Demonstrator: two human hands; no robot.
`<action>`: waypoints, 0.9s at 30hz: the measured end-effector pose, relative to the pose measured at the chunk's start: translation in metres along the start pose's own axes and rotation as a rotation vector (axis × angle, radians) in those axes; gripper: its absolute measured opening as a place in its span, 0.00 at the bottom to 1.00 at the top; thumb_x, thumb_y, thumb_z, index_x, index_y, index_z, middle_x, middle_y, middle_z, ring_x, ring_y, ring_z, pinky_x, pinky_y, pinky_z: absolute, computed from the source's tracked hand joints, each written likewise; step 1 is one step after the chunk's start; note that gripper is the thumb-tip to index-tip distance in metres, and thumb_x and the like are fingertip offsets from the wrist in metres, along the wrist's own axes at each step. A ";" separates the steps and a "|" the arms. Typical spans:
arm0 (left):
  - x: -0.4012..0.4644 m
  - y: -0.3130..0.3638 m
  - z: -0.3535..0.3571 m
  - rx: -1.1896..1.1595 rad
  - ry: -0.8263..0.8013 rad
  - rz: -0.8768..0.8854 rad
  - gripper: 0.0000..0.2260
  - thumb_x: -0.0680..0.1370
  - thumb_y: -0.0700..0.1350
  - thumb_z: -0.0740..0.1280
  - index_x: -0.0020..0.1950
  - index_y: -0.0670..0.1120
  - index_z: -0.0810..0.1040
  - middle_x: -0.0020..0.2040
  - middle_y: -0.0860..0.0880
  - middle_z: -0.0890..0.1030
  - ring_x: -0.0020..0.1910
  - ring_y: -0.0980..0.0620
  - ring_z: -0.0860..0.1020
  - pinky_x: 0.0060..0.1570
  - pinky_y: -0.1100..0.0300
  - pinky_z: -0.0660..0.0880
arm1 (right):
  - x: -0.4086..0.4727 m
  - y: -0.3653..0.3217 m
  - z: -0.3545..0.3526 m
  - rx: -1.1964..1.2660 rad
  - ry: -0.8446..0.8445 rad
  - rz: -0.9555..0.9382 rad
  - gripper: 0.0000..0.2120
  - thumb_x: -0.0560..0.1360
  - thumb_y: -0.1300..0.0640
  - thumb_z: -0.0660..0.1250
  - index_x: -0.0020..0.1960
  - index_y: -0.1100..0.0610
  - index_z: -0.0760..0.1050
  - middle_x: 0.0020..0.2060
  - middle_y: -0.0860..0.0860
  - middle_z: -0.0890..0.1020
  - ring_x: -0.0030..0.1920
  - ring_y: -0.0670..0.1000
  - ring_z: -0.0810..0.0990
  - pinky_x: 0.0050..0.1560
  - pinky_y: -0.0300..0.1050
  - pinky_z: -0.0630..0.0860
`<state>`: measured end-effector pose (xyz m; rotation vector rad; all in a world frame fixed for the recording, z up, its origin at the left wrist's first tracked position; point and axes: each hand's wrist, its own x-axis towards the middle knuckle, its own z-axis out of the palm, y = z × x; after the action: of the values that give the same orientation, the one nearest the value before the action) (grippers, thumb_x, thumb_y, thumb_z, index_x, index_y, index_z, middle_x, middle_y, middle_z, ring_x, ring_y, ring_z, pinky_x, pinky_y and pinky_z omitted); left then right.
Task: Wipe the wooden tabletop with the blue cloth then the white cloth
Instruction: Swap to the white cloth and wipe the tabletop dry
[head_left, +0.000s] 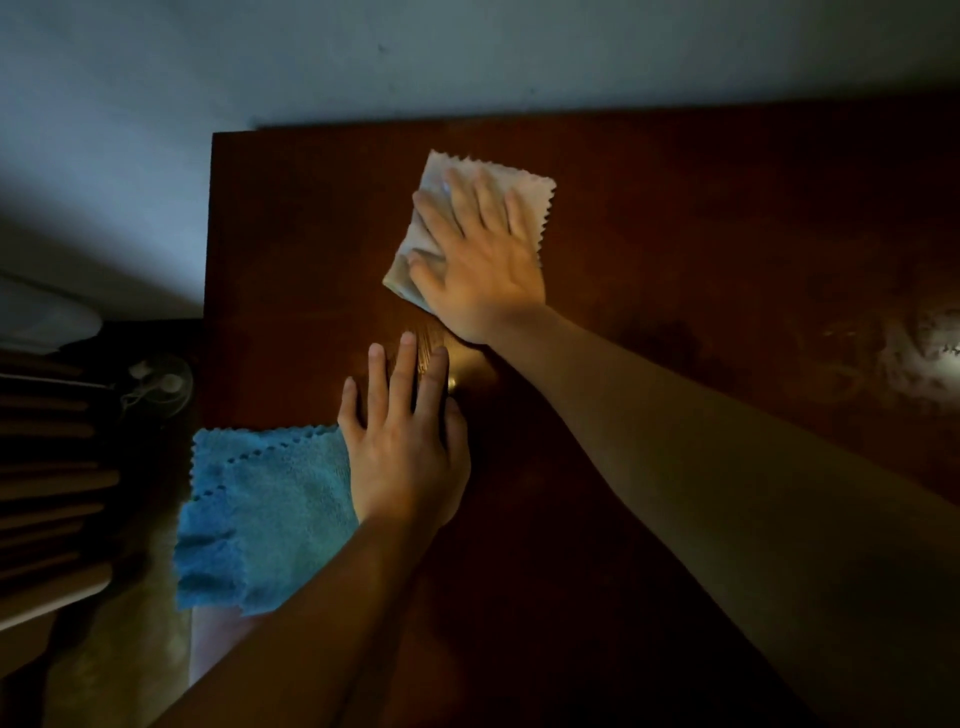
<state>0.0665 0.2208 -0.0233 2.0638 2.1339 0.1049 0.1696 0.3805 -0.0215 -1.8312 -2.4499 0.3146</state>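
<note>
White cloth (524, 182): lay near the tabletop's (675, 218) far-left corner, pressed by the flat right hand (480, 265).
Blue cloth (260, 514): overhung the left edge.
Left hand (402, 447): rested flat, grasping nothing.

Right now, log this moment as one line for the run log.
stage: white-cloth wipe | right hand: flat on white cloth | left hand: flat on wooden tabletop | blue cloth: overhanging left edge

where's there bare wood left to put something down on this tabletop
Bare wood spans the right half of the tabletop, right of the right hand on the white cloth. Crowded at left: blue cloth over the edge, left hand flat beside it.
</note>
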 end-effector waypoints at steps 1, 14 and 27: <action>0.000 0.000 0.000 -0.006 0.010 0.005 0.24 0.82 0.54 0.51 0.78 0.51 0.61 0.80 0.46 0.60 0.80 0.44 0.53 0.75 0.42 0.51 | -0.003 0.006 -0.002 -0.001 0.001 0.008 0.32 0.82 0.37 0.47 0.83 0.48 0.51 0.83 0.55 0.50 0.82 0.58 0.43 0.80 0.61 0.42; 0.000 0.000 -0.001 -0.018 0.016 0.014 0.24 0.82 0.54 0.50 0.77 0.50 0.64 0.79 0.45 0.62 0.79 0.42 0.55 0.74 0.39 0.55 | -0.036 0.094 -0.016 -0.053 0.065 0.466 0.32 0.82 0.38 0.44 0.83 0.50 0.49 0.82 0.57 0.52 0.82 0.61 0.46 0.79 0.64 0.45; 0.000 0.001 0.001 -0.016 0.056 0.006 0.24 0.81 0.53 0.51 0.74 0.47 0.68 0.78 0.45 0.63 0.79 0.43 0.57 0.74 0.40 0.55 | -0.042 -0.019 0.009 -0.100 0.086 0.107 0.32 0.82 0.39 0.48 0.82 0.52 0.56 0.82 0.57 0.56 0.82 0.63 0.49 0.79 0.65 0.47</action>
<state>0.0679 0.2212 -0.0244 2.0823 2.1518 0.1811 0.1629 0.3338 -0.0238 -1.9757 -2.3560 0.1186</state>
